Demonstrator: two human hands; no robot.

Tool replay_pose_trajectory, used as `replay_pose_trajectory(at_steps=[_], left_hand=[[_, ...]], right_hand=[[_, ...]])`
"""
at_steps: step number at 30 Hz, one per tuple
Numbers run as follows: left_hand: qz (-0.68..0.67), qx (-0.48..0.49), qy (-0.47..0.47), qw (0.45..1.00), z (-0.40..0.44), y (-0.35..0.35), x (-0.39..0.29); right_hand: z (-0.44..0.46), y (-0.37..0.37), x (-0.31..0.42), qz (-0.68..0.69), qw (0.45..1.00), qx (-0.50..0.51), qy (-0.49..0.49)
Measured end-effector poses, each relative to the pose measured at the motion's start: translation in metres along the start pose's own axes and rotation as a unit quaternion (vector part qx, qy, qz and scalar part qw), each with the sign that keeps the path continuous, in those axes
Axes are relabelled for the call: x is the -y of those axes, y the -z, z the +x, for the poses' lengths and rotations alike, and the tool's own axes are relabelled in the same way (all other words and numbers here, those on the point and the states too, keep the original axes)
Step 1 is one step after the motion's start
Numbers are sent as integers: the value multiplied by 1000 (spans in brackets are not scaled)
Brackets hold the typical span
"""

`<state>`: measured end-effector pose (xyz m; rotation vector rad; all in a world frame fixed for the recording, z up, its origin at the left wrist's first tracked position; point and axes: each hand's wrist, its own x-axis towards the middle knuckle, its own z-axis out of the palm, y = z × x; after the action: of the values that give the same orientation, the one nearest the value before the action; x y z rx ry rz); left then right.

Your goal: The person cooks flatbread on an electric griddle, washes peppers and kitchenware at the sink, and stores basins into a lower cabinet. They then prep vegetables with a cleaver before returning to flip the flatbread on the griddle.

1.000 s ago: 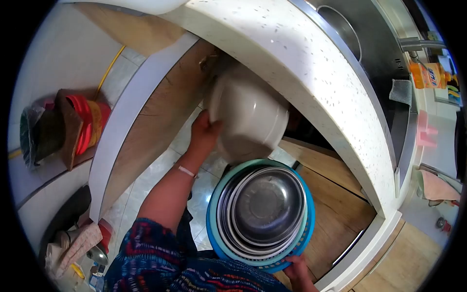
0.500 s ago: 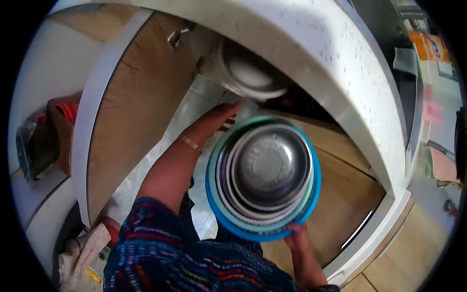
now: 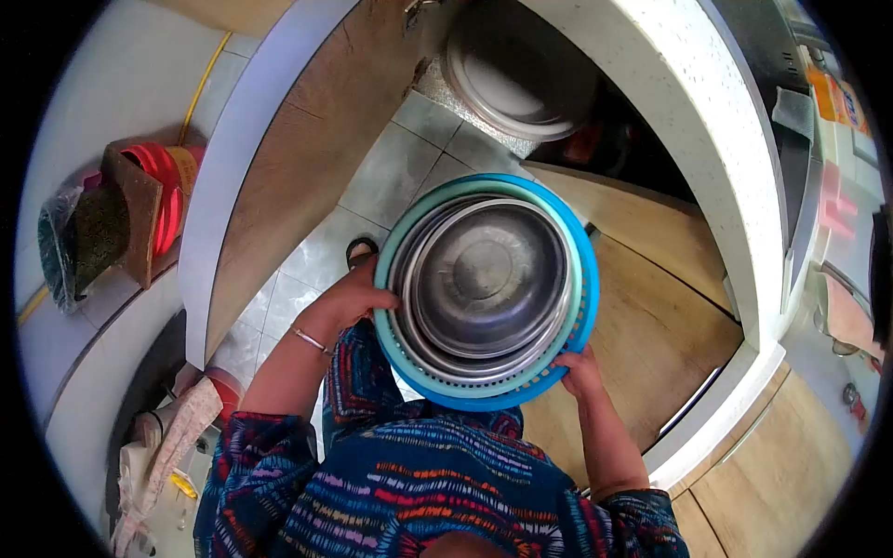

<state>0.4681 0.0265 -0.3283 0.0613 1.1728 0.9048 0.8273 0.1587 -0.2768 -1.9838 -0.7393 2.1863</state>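
Observation:
A nested stack is held in front of my body. Outermost is a blue plastic basket with a slotted wall, then a mint green plastic colander with small holes. Inside them sit several steel bowls, the top metal bowl with its round base visible. My left hand grips the stack's left side, its thumb over the green rim and its other fingers hidden below. My right hand is closed on the blue basket's rim at the lower right.
An open wooden cabinet door stands to the left. Inside the cabinet ahead is a large round pale basin. A speckled countertop curves overhead on the right, above wooden doors. A sandalled foot is on the tiled floor.
My left hand has come back from near the cabinet opening and taken hold of the stack's left side. The stack has moved up slightly in view; my right hand stays on its rim.

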Motion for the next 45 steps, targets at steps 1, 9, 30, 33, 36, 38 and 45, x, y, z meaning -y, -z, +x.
replay_pose_trajectory(at_steps=[1, 9, 30, 33, 36, 38, 45], left_hand=[[-22, 27, -12, 999, -3, 1, 7], [123, 0, -45, 991, -42, 2, 5], [312, -96, -58, 943, -31, -22, -6], [323, -98, -79, 938, -30, -20, -3], [315, -100, -71, 941, -29, -19, 2], [314, -95, -65, 942, -29, -18, 1], [320, -77, -86, 940, -28, -24, -7]], right_hand=[[1, 4, -4, -30, 999, 29, -19], [12, -7, -20, -216, 962, 27, -167], [49, -91, 62, -602, 729, -145, 293], [38, -94, 61, -626, 696, -138, 324], [36, -96, 59, -627, 696, -146, 319], [36, -102, 59, -628, 700, -153, 303], [54, -86, 61, -551, 777, -148, 266]])
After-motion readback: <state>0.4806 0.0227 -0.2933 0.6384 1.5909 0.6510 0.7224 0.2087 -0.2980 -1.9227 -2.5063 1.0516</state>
